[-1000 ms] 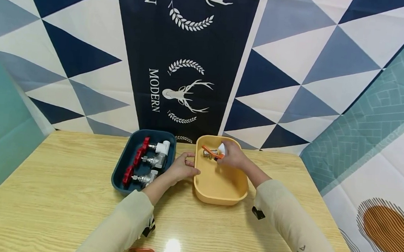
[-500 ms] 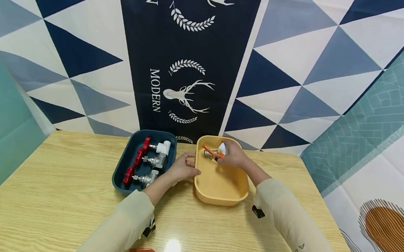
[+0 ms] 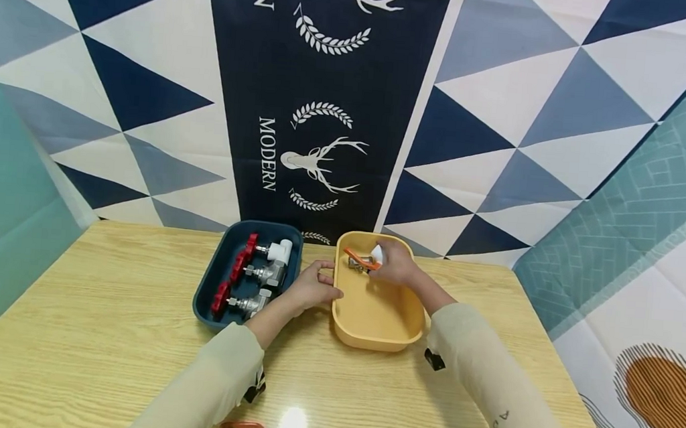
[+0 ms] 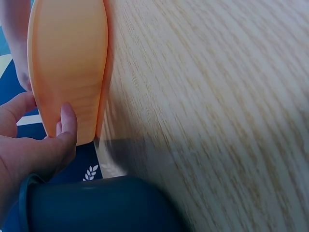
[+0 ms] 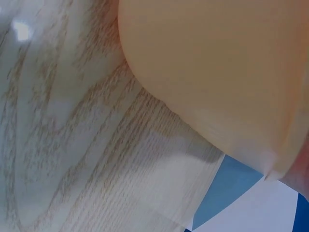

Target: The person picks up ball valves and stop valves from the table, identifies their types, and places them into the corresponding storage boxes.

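My left hand [image 3: 311, 287] grips the left rim of a yellow plastic bin [image 3: 374, 314]. In the left wrist view, its fingers [image 4: 68, 118] lie against the bin's outer wall. My right hand [image 3: 397, 262] reaches over the bin's far right side and holds a small valve [image 3: 362, 261] with an orange lever and a white end, low at the back of the bin. The hand covers part of the valve. The right wrist view shows mainly the bin's outer wall [image 5: 207, 72], so the grip is hidden there.
Left of my left hand stands a dark blue bin [image 3: 206, 297] with three red-wheel valves [image 3: 266, 274], one with a white body. A metal valve with a red lever [image 3: 247, 427] lies at the table's near edge. Patterned cloth [image 3: 477, 117] hangs behind the wooden table [image 3: 117, 317].
The view has shifted slightly, so everything sits a little further right in the picture. Both hands keep their places at the yellow bin, and the valve turns only slightly, if at all.
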A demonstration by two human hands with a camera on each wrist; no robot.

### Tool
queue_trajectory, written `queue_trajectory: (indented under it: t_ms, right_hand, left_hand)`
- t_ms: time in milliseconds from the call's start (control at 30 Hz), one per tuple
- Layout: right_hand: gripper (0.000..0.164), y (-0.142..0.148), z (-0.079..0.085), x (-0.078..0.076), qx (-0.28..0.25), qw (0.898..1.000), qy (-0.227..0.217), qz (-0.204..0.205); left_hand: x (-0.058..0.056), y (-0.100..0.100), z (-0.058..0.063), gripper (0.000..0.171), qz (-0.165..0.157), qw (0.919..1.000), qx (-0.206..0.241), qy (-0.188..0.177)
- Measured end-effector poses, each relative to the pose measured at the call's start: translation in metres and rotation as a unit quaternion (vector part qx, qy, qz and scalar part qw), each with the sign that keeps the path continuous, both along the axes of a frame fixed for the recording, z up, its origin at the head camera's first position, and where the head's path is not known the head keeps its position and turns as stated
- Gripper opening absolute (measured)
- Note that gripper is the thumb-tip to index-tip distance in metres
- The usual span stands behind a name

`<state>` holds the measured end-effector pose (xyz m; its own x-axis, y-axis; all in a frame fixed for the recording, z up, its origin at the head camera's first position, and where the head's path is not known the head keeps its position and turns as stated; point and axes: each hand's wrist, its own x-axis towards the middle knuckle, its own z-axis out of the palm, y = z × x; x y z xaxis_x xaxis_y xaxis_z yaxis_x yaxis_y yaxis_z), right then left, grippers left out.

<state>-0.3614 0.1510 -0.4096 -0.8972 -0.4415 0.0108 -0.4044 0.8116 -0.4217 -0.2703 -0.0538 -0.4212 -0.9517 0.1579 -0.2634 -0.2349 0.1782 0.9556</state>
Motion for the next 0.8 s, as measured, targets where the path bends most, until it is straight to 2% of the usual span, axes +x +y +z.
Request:
queue_trajectory:
  t_ms: [200, 467, 667, 800]
  right_hand:
    - [0.077, 0.0001, -0.0031, -0.0003, -0.002, 1.000, -0.003, -0.001]
    - [0.068, 0.0008, -0.0058, -0.0052, -0.009, 1.000, -0.014, -0.012]
    - [0.074, 0.0010, -0.0043, -0.0067, -0.020, 0.999, -0.041, -0.024]
    - [0.072, 0.0014, -0.0034, -0.0063, -0.035, 0.998, -0.038, -0.026]
  left_hand:
    - [-0.0004, -0.0001, -0.0005, 0.066, 0.002, 1.0000, -0.004, 0.000]
    - [0.0002, 0.0007, 0.0005, 0.067, 0.003, 0.9999, -0.010, 0.001]
    - [0.0000, 0.0005, 0.0013, 0.067, 0.005, 0.9999, -0.013, -0.001]
    - [-0.0001, 0.0004, 0.0012, 0.067, 0.005, 0.9999, -0.013, -0.002]
